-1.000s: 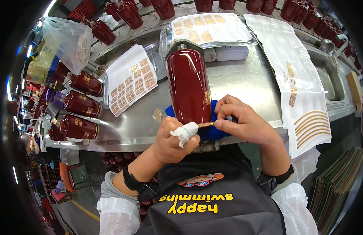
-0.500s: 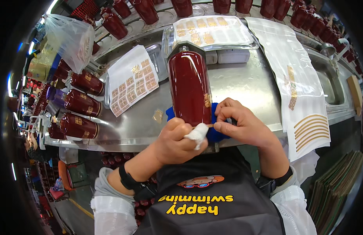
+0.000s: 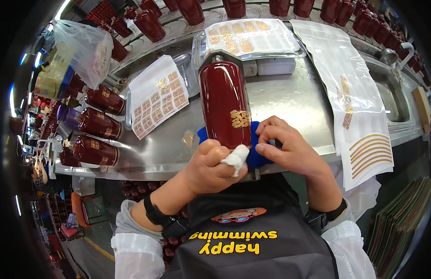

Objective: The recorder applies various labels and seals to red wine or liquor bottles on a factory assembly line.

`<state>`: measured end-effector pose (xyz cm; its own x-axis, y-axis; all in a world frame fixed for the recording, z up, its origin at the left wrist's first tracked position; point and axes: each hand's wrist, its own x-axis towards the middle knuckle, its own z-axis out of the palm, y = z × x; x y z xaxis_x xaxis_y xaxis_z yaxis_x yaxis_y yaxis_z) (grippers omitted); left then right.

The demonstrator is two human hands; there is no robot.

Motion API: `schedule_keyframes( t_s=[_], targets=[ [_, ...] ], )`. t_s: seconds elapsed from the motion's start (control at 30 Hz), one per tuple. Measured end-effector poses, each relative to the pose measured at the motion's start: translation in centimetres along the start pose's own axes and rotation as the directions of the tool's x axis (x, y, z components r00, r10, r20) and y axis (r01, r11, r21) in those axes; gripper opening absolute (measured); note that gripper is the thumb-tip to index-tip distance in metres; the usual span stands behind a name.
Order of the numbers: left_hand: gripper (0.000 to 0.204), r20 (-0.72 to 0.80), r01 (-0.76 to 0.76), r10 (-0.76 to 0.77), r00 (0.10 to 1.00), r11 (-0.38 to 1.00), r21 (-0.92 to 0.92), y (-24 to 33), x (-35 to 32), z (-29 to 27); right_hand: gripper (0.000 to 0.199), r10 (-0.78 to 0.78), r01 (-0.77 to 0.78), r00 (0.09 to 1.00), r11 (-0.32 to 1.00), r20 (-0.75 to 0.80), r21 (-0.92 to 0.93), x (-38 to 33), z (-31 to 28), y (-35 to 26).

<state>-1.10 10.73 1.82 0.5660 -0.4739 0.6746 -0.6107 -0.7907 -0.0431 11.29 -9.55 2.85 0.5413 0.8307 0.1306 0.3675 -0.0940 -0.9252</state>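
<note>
So on my feed the dark red bottle [image 3: 222,97] is lying lengthwise, base right by the near edge of the surface [image 3: 290,107], neck end pointing at the far edge. There's a blue cloth [image 3: 259,160] bunched under the base and a gold decoration [image 3: 240,119] facing up, low on the right half.

My left hand [image 3: 208,169] is at the base with its fingers curled up tight. There's white cloth [image 3: 235,159] at the thumb, up against the bottom rim, but I honestly can't tell if it's worn or pinched. My right hand [image 3: 294,149] is just beside the base on the other side, fingers bent in toward the thumb. Can't tell from here whether they're pinching anything.

A gold scrap [image 3: 188,138] is lying left of the bottle. A sticker sheet [image 3: 143,95] is further left, and three more red bottles [image 3: 97,151] line the left edge. Over right, a long white sheet [image 3: 336,60] with curved gold strips [image 3: 370,156] hangs past the near edge.
</note>
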Motion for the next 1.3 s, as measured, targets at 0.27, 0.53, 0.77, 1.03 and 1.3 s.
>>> schedule_keyframes(
  t_s=[0.27, 0.53, 0.77, 1.03, 1.3],
  targets=[
    [0.029, -0.023, 0.168, -0.169, 0.985, 0.985, -0.028, 0.7, -1.2, -0.9, 0.032, 0.248, -0.204, 0.968, 0.679, 0.042, 0.705, -2.9, -0.8, -1.8],
    [0.030, -0.090, 0.527, -0.550, 0.830, 0.827, -0.196, 1.9, 0.0, -0.9, 0.027, 0.169, -0.167, 0.985, 0.883, 0.033, 0.438, -2.5, 1.3, -0.4],
    [0.018, -0.088, 0.577, -0.610, 0.787, 0.779, -0.243, 1.9, 0.1, -0.8, 0.025, 0.173, -0.164, 0.985, 0.893, 0.017, 0.419, -2.2, 1.7, -0.5],
    [0.020, -0.073, 0.645, -0.687, 0.723, 0.709, -0.286, 1.9, 0.8, -0.3, 0.025, 0.199, -0.178, 0.980, 0.868, 0.005, 0.463, -1.9, 2.1, -1.1],
    [0.026, -0.058, 0.656, -0.697, 0.715, 0.697, -0.290, 1.6, 0.2, 0.0, 0.025, 0.170, -0.146, 0.985, 0.897, -0.020, 0.418, -2.0, 2.0, -0.9]
  ],
)
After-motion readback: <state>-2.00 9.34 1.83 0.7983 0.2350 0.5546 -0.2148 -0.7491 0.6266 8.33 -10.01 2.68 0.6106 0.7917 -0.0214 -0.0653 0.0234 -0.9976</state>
